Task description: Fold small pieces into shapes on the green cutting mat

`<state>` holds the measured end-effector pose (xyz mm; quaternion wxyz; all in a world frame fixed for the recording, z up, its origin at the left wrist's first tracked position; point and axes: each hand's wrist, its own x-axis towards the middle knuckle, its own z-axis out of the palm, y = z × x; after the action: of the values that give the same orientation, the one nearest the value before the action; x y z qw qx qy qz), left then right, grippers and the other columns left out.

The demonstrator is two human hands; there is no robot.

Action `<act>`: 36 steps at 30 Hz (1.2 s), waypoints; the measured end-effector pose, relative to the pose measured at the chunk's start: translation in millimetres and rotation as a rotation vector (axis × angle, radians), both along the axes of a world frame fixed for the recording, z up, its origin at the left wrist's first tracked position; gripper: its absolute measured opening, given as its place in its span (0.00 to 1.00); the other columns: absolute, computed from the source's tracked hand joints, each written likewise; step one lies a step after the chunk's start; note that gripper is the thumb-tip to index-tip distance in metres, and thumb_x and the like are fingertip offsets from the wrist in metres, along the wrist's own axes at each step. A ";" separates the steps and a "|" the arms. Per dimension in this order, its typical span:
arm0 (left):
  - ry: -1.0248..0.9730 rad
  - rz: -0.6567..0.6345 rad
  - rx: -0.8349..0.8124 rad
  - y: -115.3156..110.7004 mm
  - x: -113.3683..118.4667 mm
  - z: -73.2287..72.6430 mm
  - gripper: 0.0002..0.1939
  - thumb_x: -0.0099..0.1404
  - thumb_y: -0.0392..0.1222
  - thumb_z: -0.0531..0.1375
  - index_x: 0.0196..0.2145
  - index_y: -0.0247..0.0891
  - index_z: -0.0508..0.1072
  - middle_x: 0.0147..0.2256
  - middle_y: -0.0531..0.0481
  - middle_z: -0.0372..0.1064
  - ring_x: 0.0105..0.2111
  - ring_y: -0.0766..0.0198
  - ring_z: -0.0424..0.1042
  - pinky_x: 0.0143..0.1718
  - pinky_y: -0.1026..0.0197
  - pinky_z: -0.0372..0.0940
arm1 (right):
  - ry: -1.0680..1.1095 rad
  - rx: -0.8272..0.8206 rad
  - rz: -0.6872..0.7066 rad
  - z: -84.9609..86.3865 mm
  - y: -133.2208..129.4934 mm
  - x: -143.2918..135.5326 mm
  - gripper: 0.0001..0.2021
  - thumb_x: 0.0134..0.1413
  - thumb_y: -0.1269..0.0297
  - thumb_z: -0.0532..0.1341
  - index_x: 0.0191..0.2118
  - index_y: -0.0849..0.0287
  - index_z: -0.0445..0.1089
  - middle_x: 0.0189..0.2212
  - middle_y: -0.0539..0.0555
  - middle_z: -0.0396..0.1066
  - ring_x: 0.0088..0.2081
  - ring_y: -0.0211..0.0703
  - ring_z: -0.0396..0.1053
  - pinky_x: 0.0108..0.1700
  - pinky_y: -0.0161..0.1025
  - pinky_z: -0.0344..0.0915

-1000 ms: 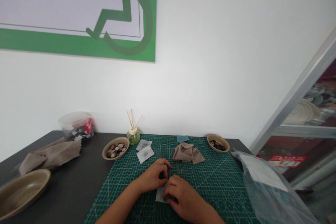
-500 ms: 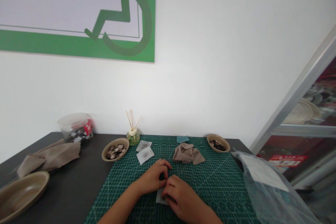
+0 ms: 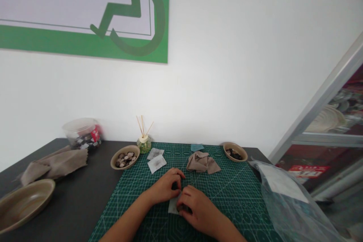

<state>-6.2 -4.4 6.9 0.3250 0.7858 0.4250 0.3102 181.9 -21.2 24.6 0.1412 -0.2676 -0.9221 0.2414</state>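
A small pale square sheet (image 3: pixel 173 207) lies on the green cutting mat (image 3: pixel 235 200), partly hidden under both hands. My left hand (image 3: pixel 166 186) has bent fingers, its thumb pressing the far edge of the sheet and its index finger arched out over the mat. Close beside it, my right hand (image 3: pixel 200 208) is closed over the same sheet, fingertips and thumb curled together. A dark spot shows between those fingers, too small to name. Beyond the hands lie two more pale squares with grey smudges (image 3: pixel 157 163) and a crumpled brown cloth (image 3: pixel 198 162).
A bowl of brown-and-pale round pieces (image 3: pixel 124 157) stands left, another bowl (image 3: pixel 235 152) right. Also around are a reed diffuser (image 3: pixel 144 144), a blue scrap (image 3: pixel 196 147), a clear tub (image 3: pixel 82 132), a cloth (image 3: pixel 56 162), a large bowl (image 3: pixel 27 204) and a plastic bag (image 3: pixel 286 196).
The camera view has tilted down slightly. My right hand has shifted a little to the right on the sheet; my left hand stays nearly in place.
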 end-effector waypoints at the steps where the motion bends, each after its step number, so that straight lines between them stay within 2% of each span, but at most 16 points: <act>1: 0.001 0.000 0.000 -0.1 0.0 0.2 0.10 0.50 0.23 0.59 0.23 0.36 0.66 0.45 0.48 0.66 0.48 0.59 0.63 0.50 0.59 0.57 | -0.004 -0.002 0.010 -0.7 -0.2 -0.3 0.06 0.52 0.71 0.61 0.38 0.58 0.70 0.38 0.52 0.67 0.42 0.42 0.63 0.44 0.36 0.59; 8: 0.013 -0.002 0.003 0.4 0.6 1.8 0.09 0.51 0.24 0.59 0.23 0.36 0.65 0.44 0.48 0.66 0.47 0.60 0.64 0.49 0.59 0.58 | 0.009 0.034 -0.018 -0.2 1.1 -0.1 0.07 0.53 0.73 0.59 0.38 0.57 0.69 0.38 0.52 0.66 0.43 0.42 0.62 0.45 0.36 0.58; 14: 0.017 0.000 -0.003 -0.5 0.4 3.5 0.09 0.51 0.25 0.59 0.23 0.36 0.65 0.44 0.48 0.66 0.48 0.59 0.64 0.49 0.59 0.57 | -0.003 0.044 0.043 2.8 1.0 1.0 0.08 0.56 0.73 0.57 0.39 0.56 0.70 0.38 0.52 0.66 0.43 0.42 0.62 0.45 0.37 0.58; 20: 0.025 -0.002 -0.012 -0.2 1.0 3.5 0.10 0.50 0.23 0.59 0.23 0.36 0.65 0.44 0.48 0.66 0.47 0.60 0.64 0.49 0.59 0.58 | -0.007 0.034 -0.031 0.5 1.7 0.8 0.07 0.54 0.73 0.58 0.38 0.57 0.69 0.38 0.53 0.66 0.43 0.43 0.61 0.44 0.38 0.59; 25: 0.019 0.000 -0.011 0.2 0.7 2.2 0.10 0.52 0.24 0.59 0.23 0.36 0.65 0.44 0.48 0.66 0.47 0.60 0.64 0.48 0.59 0.58 | 0.009 0.024 0.034 -1.5 0.5 -1.4 0.08 0.55 0.73 0.58 0.39 0.57 0.69 0.38 0.52 0.66 0.44 0.42 0.61 0.47 0.37 0.58; 31: 0.014 -0.002 -0.010 -0.2 0.5 1.8 0.10 0.51 0.23 0.60 0.24 0.36 0.66 0.45 0.48 0.66 0.47 0.59 0.63 0.50 0.59 0.57 | 0.030 0.026 -0.024 -1.1 1.6 0.9 0.08 0.54 0.75 0.58 0.39 0.58 0.68 0.38 0.52 0.66 0.43 0.42 0.61 0.46 0.37 0.58; 36: 0.017 0.001 -0.012 0.0 0.3 2.1 0.09 0.51 0.24 0.59 0.24 0.36 0.66 0.44 0.48 0.66 0.47 0.60 0.63 0.49 0.59 0.58 | 0.008 0.027 0.012 0.8 -0.2 -2.5 0.07 0.55 0.73 0.58 0.39 0.58 0.68 0.38 0.52 0.66 0.43 0.42 0.61 0.47 0.38 0.58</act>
<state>-5.9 -4.3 8.9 0.3261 0.7863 0.4298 0.3012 179.4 -21.5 25.4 0.1470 -0.2590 -0.9262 0.2311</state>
